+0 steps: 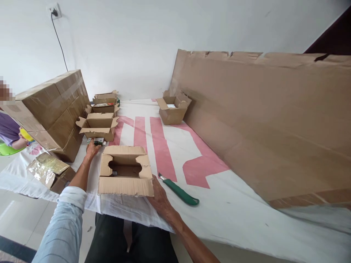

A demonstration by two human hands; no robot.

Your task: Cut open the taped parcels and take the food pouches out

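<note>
A small open cardboard box [125,170] sits on the white and pink sheet [241,204] just in front of me, flaps half folded. My right hand [159,198] rests against its near right corner, fingers hidden behind the cardboard. My left hand [92,149] reaches forward past the box's left side and lies over a small green and white packet [97,141] on the sheet; whether the fingers are closed on it I cannot make out. A green-handled cutter [179,190] lies just right of my right hand.
More open cartons [98,125] stand behind the packet, another [173,108] farther back. Large taped boxes [52,109] are stacked at left, a foil-lined box [49,171] near them. A long cardboard sheet [268,120] leans along the right. Another person's arm [12,137] shows at far left.
</note>
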